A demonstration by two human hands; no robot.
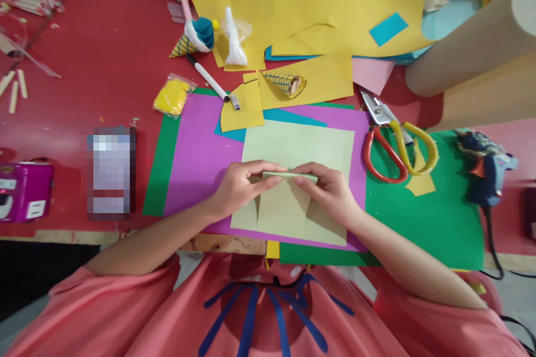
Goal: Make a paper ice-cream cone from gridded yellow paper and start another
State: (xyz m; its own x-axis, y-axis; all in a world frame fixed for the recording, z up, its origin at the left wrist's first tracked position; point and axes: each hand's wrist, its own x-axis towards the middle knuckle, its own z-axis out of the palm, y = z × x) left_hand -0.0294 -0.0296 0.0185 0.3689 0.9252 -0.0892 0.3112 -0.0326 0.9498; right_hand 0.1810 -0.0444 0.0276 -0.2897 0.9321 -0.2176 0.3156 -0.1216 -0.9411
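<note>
A pale green sheet of paper point(301, 148) lies on a purple sheet point(201, 156) over green card point(427, 217). My left hand point(238, 187) and my right hand point(330, 189) both pinch a raised fold of the pale green paper point(288, 176) near its middle. Thumbs and fingertips meet along the fold's crease. The paper's near part lies flat between my wrists.
Red- and yellow-handled scissors point(397, 148) lie to the right, with a blue glue gun point(488, 170) beyond. A white marker point(211, 82), paper cones point(287, 82), yellow sheets point(335, 5), a yellow bag point(171, 96) and a cardboard tube point(473, 39) crowd the far side. A purple box point(23, 189) sits at left.
</note>
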